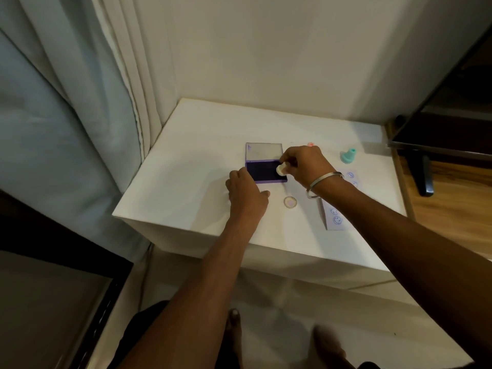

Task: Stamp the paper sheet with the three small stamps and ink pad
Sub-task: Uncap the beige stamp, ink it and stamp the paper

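Note:
The purple ink pad (263,171) lies open on the white table (186,182), its clear lid (263,151) folded back. My right hand (306,166) grips a small pale stamp (281,169), tilted over the pad's right side. My left hand (246,194) rests on the table against the pad's left front corner, holding it. A teal stamp (348,155) stands to the right. A pink stamp (310,144) peeks out behind my right hand. The paper sheet (336,217) with blue smiley prints lies partly under my right forearm.
A small round cap (290,202) lies in front of the pad. Curtains hang at the left. A dark screen on a stand (426,166) sits on a wooden surface to the right. My bare feet show below the table's front edge.

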